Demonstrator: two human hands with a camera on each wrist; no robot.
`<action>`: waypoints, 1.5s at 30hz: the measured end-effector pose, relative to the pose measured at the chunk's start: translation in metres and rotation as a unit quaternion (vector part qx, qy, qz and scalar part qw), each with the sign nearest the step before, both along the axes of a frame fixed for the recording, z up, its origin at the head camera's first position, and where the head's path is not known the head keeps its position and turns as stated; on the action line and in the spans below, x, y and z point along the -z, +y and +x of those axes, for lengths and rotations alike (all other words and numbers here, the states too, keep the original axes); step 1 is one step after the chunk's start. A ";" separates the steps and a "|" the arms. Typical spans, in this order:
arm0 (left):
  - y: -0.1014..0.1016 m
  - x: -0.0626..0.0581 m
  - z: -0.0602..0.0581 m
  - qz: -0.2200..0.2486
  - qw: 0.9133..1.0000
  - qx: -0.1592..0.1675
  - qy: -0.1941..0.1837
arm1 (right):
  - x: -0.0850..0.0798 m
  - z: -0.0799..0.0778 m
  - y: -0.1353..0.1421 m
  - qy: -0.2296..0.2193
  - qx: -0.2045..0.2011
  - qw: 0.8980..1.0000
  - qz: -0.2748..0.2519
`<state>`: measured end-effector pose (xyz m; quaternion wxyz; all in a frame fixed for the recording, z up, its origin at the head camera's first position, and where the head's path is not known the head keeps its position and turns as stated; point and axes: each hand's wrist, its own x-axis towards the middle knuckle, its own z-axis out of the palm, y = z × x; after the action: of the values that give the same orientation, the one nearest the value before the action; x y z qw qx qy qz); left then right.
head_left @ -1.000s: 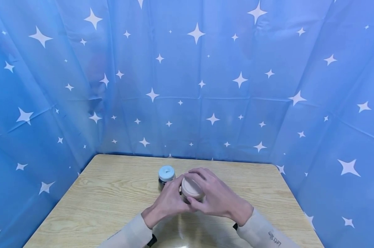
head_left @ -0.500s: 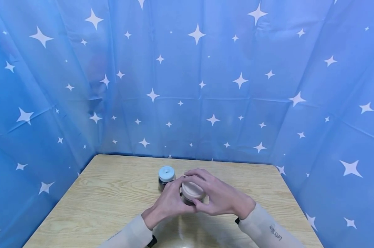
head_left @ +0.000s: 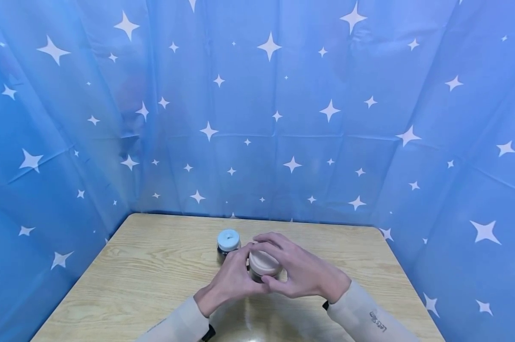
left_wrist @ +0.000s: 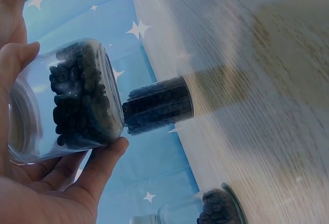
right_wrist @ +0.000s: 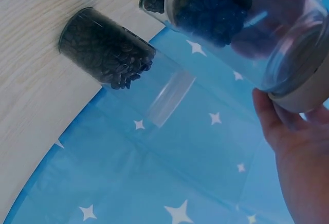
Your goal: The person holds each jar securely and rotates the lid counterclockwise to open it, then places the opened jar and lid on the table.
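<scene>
In the head view my left hand [head_left: 233,279] and right hand [head_left: 302,270] meet at one jar with a beige lid [head_left: 264,262]. My left hand grips the body of this clear glass jar [left_wrist: 82,98], which is partly filled with dark beans. My right hand's fingers and thumb curl round the rim of the lid. The left wrist view shows the jar raised off the table. Just beyond my left hand stands another jar with a pale blue-white lid [head_left: 229,240], its lower part hidden by that hand.
On the wood-grain table [head_left: 133,266], the right wrist view shows a bean-filled jar [right_wrist: 103,49] with a whitish top. In the left wrist view, one jar [left_wrist: 159,106] stands behind the held one and another [left_wrist: 221,208] lower down. A blue star-patterned curtain [head_left: 248,104] surrounds the table.
My right hand has shifted slightly to the right and its thumb has moved along the lid's rim. My left hand keeps its grip on the jar in nearly the same place.
</scene>
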<state>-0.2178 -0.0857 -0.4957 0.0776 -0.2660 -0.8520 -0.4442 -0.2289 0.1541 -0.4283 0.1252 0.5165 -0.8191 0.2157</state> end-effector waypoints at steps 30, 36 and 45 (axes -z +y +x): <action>0.000 0.001 -0.001 -0.017 1.000 -0.009 0.023 | 0.022 0.025 -0.019 0.050 0.147 0.983 -0.097; 0.000 0.001 0.000 -0.020 0.999 -0.012 0.022 | 0.020 0.023 -0.018 0.057 0.136 0.984 -0.095; 0.000 -0.001 0.000 -0.023 1.000 -0.013 0.017 | 0.018 0.021 -0.015 0.055 0.122 0.987 -0.089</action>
<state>-0.2174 -0.0854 -0.4947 0.0912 -0.2641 -0.8641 -0.4186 -0.2081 0.1389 -0.4465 0.2413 0.4109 -0.8451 0.2423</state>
